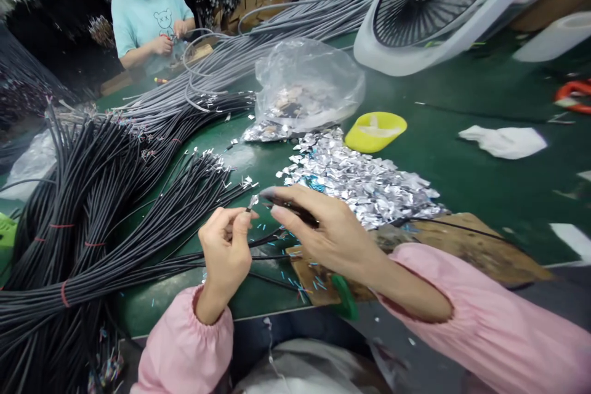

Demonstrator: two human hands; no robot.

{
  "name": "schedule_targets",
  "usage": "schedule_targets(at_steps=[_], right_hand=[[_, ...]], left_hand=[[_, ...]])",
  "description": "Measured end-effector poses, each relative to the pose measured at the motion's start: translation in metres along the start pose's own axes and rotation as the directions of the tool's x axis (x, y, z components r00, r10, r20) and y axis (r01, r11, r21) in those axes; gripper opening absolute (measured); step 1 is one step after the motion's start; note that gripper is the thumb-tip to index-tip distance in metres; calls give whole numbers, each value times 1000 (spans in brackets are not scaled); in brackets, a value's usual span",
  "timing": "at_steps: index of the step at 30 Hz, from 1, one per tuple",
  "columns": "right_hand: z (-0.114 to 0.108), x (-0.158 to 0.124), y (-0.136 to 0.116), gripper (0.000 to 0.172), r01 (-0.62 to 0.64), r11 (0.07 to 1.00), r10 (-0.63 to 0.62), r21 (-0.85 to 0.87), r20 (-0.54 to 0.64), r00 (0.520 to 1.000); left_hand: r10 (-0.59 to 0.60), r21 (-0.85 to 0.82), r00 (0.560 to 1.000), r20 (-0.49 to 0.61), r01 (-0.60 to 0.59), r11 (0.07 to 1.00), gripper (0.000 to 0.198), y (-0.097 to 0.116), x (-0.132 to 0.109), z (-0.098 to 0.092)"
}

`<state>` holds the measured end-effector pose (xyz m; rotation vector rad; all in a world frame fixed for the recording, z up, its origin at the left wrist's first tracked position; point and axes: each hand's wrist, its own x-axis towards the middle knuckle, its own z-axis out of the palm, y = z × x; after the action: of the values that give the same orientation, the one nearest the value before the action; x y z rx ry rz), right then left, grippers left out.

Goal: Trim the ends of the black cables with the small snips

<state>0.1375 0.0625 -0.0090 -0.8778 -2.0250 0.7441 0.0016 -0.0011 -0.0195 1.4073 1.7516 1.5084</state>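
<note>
My left hand [226,252] is closed in a pinch on the end of a black cable [249,209]. A small piece of silver foil [253,199] sticks up from that end, beyond the thumb and forefinger. Just to the right, my right hand [327,228] curls around a dark hand tool [298,212]; the palm and fingers hide most of it, so its kind is unclear. Its fingertips point toward the foil, a short gap away. Left of my hands, a bundle of black cables [175,215] lies with stripped, foil-covered ends.
A heap of silver foil scraps [364,188] lies beyond my right hand, near a yellow scoop [376,132] and a clear plastic bag [309,80]. Grey cables [277,37], a fan [429,6] and a wooden board [475,246] rest on the green table. A co-worker [150,18] sits opposite.
</note>
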Motion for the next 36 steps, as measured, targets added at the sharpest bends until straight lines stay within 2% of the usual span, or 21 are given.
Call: schedule_targets(at_steps=[4,10,16,18,23,25,30,33,36], right_hand=[[-1,-1,-3,22,88,996,-88,-13,14,996],[-1,-2,-3,23,124,990,-127,-71,-37,991],[2,-7,-2,27,150,960,-176,-235,-94,980],[1,-7,-3,27,157,959,-185,-237,-98,978],[-4,-4,-3,23,125,985,-129,-120,-24,991],[-5,-2,-2,22,73,993,-74,-90,-9,997],[-8,3,-4,30,-65,993,62,103,35,997],[-10,6,-6,31,-114,971,104,211,59,993],[-11,6,-7,23,-118,958,106,262,61,993]], left_hand=[[29,10,999,-28,-28,1000,20,-1,-1,2],[54,0,997,-54,-54,999,15,-3,-3,5],[12,6,993,-120,-12,1000,12,-4,-1,9],[-10,-24,995,-99,8,1000,12,-3,0,7],[-77,-145,992,103,91,985,25,-1,4,-1],[-93,-172,986,139,117,978,27,0,6,-2],[-46,-139,999,16,48,989,13,3,5,1],[-17,-92,1000,11,18,996,8,2,3,3],[-2,-70,1000,4,2,998,7,1,2,4]])
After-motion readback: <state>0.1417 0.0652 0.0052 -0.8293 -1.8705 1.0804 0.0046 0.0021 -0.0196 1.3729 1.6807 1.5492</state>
